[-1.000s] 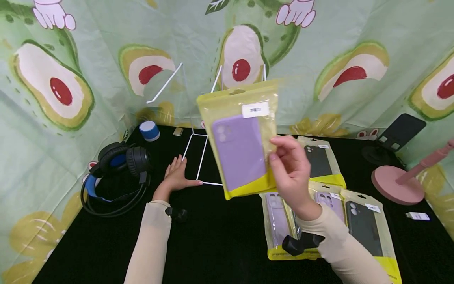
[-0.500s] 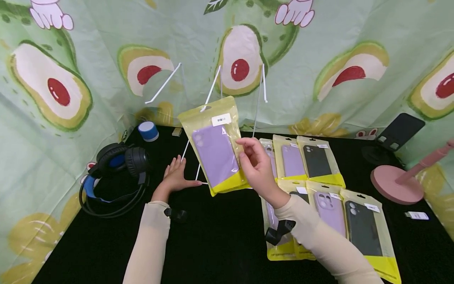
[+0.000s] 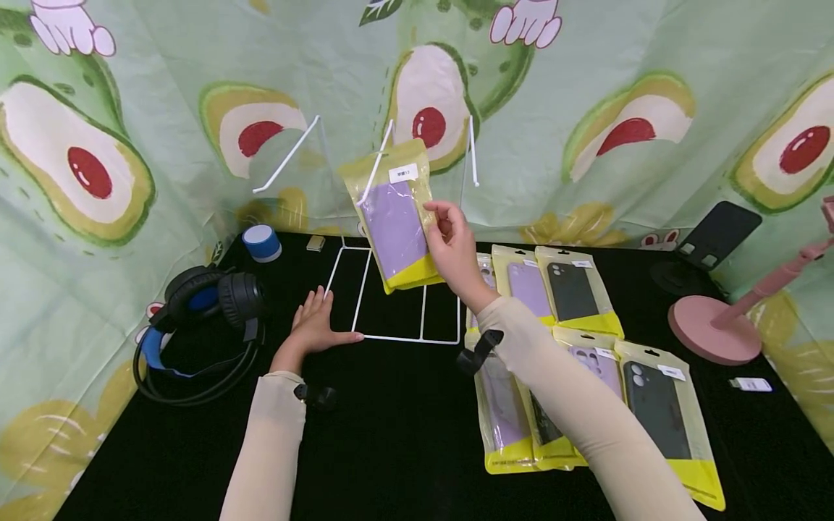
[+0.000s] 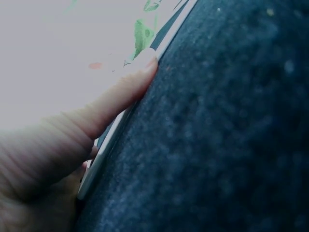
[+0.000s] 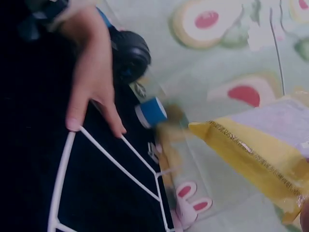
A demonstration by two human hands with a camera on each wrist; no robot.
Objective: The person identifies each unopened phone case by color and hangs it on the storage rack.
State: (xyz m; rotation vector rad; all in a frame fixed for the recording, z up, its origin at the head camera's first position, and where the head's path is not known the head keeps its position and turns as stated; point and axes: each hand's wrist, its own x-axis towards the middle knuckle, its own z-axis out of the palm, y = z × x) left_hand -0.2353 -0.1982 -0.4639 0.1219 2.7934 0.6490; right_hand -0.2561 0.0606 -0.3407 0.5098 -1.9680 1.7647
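My right hand pinches the right edge of a clear and yellow bag holding a purple phone case. This bag is up at the middle prong of a white wire display rack. The prong crosses in front of the bag's upper part; whether it passes through the hang hole is hard to tell. My left hand lies on the rack's base at its left front corner, fingers straight and thumb spread. In the left wrist view the thumb presses along the white wire.
Several bagged phone cases lie in rows on the black cloth at right. Beyond them stand a phone holder and a pink stand, with a USB stick nearby. Headphones and a blue-white round tub are at left.
My right hand has carried the bagged purple case leftward, then up and away to the middle prong, which now lies across the bag's front. The left hand has stayed on the rack base.
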